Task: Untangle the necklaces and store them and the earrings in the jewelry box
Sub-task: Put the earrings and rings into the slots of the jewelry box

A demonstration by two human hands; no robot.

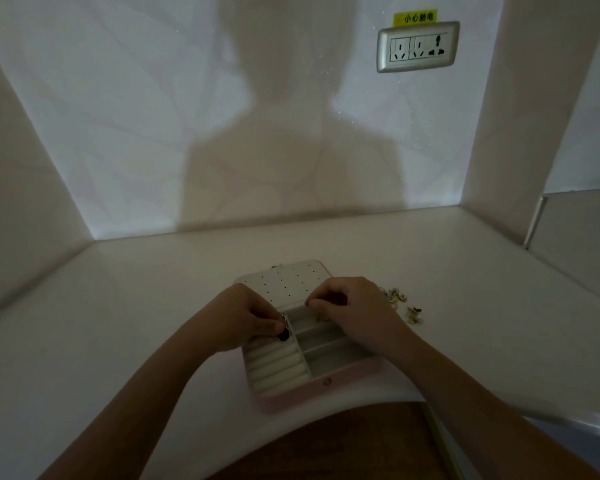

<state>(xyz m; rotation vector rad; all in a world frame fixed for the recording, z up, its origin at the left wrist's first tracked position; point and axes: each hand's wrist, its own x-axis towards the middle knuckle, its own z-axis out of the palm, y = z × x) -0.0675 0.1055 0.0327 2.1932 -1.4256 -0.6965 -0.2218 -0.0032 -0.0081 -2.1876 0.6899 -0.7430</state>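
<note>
Dim view from the head camera, looking down at a pale tabletop [118, 306] set in a white-walled alcove. A pink jewelry box [291, 398] lies open near the front edge of the tabletop, in the middle of the view. Its lid [291, 280] is laid back flat, showing a cream panel dotted with small holes. Inside, ridged ring rolls [274, 370] fill the left half and three cream compartments are stacked on the right. Both of the person's bare forearms reach in from below. The left hand [243, 318] rests over the box's far left corner, its grip closed, thumb and fingers pinching a small black object [284, 333] just above the ring rolls. The right hand [355, 311] hovers over the farthest compartment with its fingers curled and thumb and forefinger tips drawn together. In this light it cannot be told whether that grip holds anything. A small gold piece [323, 318] lies in that compartment, just under the right hand. Two little clusters of gold earrings [397, 296] lie on the tabletop just to the right of the box. On the back wall, upper right, is a silver-framed power socket [418, 46] with a yellow label [415, 17] above it. The person's shadow falls across the wall. A brown wooden surface [343, 448] shows below the tabletop's edge.
</note>
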